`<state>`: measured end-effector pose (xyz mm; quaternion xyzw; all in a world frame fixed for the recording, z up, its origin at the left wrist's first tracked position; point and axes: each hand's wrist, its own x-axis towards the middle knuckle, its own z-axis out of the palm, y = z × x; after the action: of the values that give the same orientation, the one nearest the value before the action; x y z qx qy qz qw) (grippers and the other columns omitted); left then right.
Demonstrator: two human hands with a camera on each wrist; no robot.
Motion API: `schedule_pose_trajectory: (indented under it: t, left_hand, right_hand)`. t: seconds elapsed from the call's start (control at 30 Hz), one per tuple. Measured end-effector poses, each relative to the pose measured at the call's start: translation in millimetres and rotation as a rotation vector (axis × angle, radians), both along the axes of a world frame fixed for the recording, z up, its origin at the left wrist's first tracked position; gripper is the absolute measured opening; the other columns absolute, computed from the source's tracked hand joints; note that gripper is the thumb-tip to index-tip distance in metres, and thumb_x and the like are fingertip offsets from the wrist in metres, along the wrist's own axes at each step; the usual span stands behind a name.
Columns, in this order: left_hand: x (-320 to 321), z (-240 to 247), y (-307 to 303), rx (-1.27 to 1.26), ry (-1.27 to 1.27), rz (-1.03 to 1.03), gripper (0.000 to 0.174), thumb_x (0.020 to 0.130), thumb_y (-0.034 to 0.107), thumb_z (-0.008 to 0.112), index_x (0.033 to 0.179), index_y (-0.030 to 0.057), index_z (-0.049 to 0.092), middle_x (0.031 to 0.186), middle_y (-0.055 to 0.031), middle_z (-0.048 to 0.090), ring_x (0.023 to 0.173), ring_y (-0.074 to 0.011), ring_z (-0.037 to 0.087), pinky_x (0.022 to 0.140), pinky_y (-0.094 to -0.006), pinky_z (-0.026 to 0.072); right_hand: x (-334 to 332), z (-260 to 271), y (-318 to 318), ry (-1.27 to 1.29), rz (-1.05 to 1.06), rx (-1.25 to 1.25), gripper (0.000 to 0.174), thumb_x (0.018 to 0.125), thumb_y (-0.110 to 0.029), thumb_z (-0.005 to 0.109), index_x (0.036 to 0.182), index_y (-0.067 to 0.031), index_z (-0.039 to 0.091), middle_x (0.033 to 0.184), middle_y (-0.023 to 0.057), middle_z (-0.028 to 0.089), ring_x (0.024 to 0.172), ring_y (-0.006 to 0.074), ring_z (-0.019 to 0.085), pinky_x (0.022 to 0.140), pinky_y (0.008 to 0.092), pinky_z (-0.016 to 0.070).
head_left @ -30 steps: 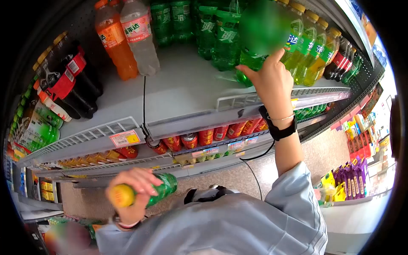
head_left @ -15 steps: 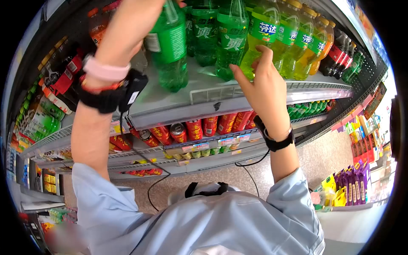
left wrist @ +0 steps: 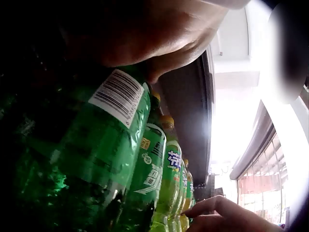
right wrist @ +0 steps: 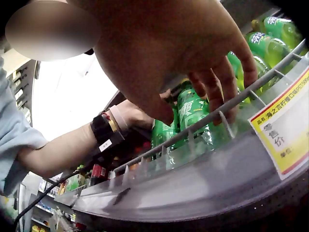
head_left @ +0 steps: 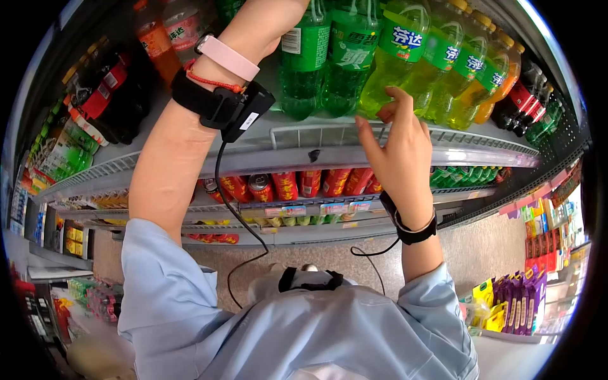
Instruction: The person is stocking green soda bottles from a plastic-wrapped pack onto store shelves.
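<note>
At the top of the head view my left hand [head_left: 272, 18] reaches over the upper shelf and grips the top of a green soda bottle [head_left: 304, 69]. Its fingertips and the bottle's neck are hidden there; the left wrist view has the hand over the barcoded bottle [left wrist: 118, 99]. A second green soda bottle [head_left: 350, 57] stands right beside it. My right hand [head_left: 402, 149] is by the shelf's front rail, fingers loosely bent and holding nothing, in front of a yellow-green soda bottle [head_left: 396, 50]. From the right wrist, that hand [right wrist: 178, 53] hangs over the rail.
A low wire rail [head_left: 316, 136] edges the shelf. Several yellow-green bottles [head_left: 468, 69] stand to the right, an orange soda bottle [head_left: 154, 41] and dark cola bottles [head_left: 120, 101] to the left. Red cans [head_left: 285, 185] line the shelf below. A cable [head_left: 218, 183] hangs from my left wrist.
My left hand has gone from low by my waist up to the shelf, bringing a green bottle rightward against the others. The right hand has come down from the bottles to the rail.
</note>
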<state>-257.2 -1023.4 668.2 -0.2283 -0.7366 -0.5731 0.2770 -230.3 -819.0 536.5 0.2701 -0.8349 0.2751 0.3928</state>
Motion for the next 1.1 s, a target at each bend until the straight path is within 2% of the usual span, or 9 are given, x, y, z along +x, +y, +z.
schedule_pose_trajectory:
  t: [0.2, 0.27, 0.3, 0.4, 0.53, 0.57, 0.7, 0.8, 1.1]
  left_hand:
    - [31, 4, -6, -0.069, 0.040, -0.129, 0.072, 0.088, 0.037, 0.071, 0.134, -0.0100, 0.042, 0.126, -0.0148, 0.057, 0.118, -0.0208, 0.051, 0.102, -0.0327, 0.0383]
    - [23, -2, -13, -0.550, 0.292, 0.585, 0.086, 0.078, 0.041, 0.079, 0.134, -0.0110, 0.039, 0.125, -0.0215, 0.057, 0.116, -0.0260, 0.053, 0.100, -0.0353, 0.0418]
    - [29, 1, -10, -0.448, -0.009, 0.481, 0.095, 0.071, 0.045, 0.083, 0.134, -0.0115, 0.039, 0.125, -0.0282, 0.055, 0.117, -0.0321, 0.054, 0.100, -0.0365, 0.0427]
    - [23, 4, -18, -0.622, -0.032, 0.594, 0.095, 0.071, 0.043, 0.084, 0.134, -0.0117, 0.038, 0.127, -0.0301, 0.053, 0.119, -0.0345, 0.053, 0.098, -0.0371, 0.0438]
    - [15, -3, -45, -0.331, -0.235, 0.292, 0.078, 0.082, 0.030, 0.077, 0.136, -0.0116, 0.039, 0.134, -0.0291, 0.049, 0.123, -0.0361, 0.050, 0.102, -0.0399, 0.0414]
    - [15, -7, -49, -0.245, -0.223, 0.314, 0.054, 0.086, 0.029, 0.073, 0.121, -0.0077, 0.054, 0.117, -0.0219, 0.061, 0.108, -0.0292, 0.060, 0.091, -0.0382, 0.0496]
    - [30, -18, -34, -0.572, -0.259, 0.332, 0.102, 0.074, 0.060, 0.073, 0.141, -0.0043, 0.031, 0.131, -0.0183, 0.052, 0.115, -0.0296, 0.057, 0.091, -0.0354, 0.0484]
    - [5, -52, -45, -0.799, -0.035, 0.576, 0.096, 0.072, 0.052, 0.079, 0.137, -0.0039, 0.037, 0.128, -0.0197, 0.054, 0.113, -0.0258, 0.055, 0.086, -0.0342, 0.0508]
    - [16, -47, -62, -0.291, -0.483, -0.039, 0.079, 0.071, 0.028, 0.085, 0.134, -0.0001, 0.045, 0.119, -0.0133, 0.060, 0.107, -0.0197, 0.061, 0.084, -0.0316, 0.0539]
  right_hand:
    - [-1, -1, 3, 0.013, 0.057, -0.027, 0.047, 0.082, -0.023, 0.070, 0.120, -0.0027, 0.050, 0.088, 0.0107, 0.062, 0.085, 0.0276, 0.061, 0.073, 0.0388, 0.0426]
    - [0, -1, 4, 0.010, 0.064, -0.030, 0.046, 0.082, -0.022, 0.070, 0.119, -0.0027, 0.050, 0.088, 0.0107, 0.062, 0.085, 0.0275, 0.061, 0.073, 0.0389, 0.0425]
    - [0, -1, 4, 0.007, 0.068, -0.029, 0.045, 0.082, -0.021, 0.070, 0.118, -0.0028, 0.051, 0.089, 0.0106, 0.062, 0.085, 0.0274, 0.061, 0.073, 0.0389, 0.0424]
    - [1, -1, 3, 0.005, 0.077, -0.030, 0.044, 0.082, -0.021, 0.070, 0.118, -0.0026, 0.051, 0.089, 0.0107, 0.062, 0.086, 0.0271, 0.061, 0.074, 0.0389, 0.0421]
    - [0, -3, 6, 0.005, 0.088, -0.020, 0.044, 0.082, -0.020, 0.070, 0.118, -0.0025, 0.051, 0.089, 0.0106, 0.062, 0.086, 0.0269, 0.061, 0.075, 0.0385, 0.0418]
    - [-1, -4, 7, 0.005, 0.091, -0.017, 0.044, 0.082, -0.020, 0.070, 0.118, -0.0025, 0.051, 0.089, 0.0105, 0.062, 0.086, 0.0268, 0.061, 0.075, 0.0384, 0.0417]
    - [0, -4, 7, 0.001, 0.096, -0.010, 0.044, 0.082, -0.020, 0.070, 0.117, -0.0023, 0.052, 0.088, 0.0104, 0.062, 0.086, 0.0264, 0.061, 0.077, 0.0385, 0.0415]
    - [0, -5, 7, 0.017, 0.094, 0.000, 0.043, 0.082, -0.020, 0.070, 0.116, -0.0022, 0.052, 0.088, 0.0103, 0.062, 0.085, 0.0260, 0.061, 0.077, 0.0390, 0.0412]
    - [-1, -8, 2, -0.001, 0.081, 0.010, 0.040, 0.082, -0.021, 0.069, 0.114, -0.0033, 0.053, 0.088, 0.0097, 0.063, 0.086, 0.0261, 0.061, 0.079, 0.0388, 0.0396]
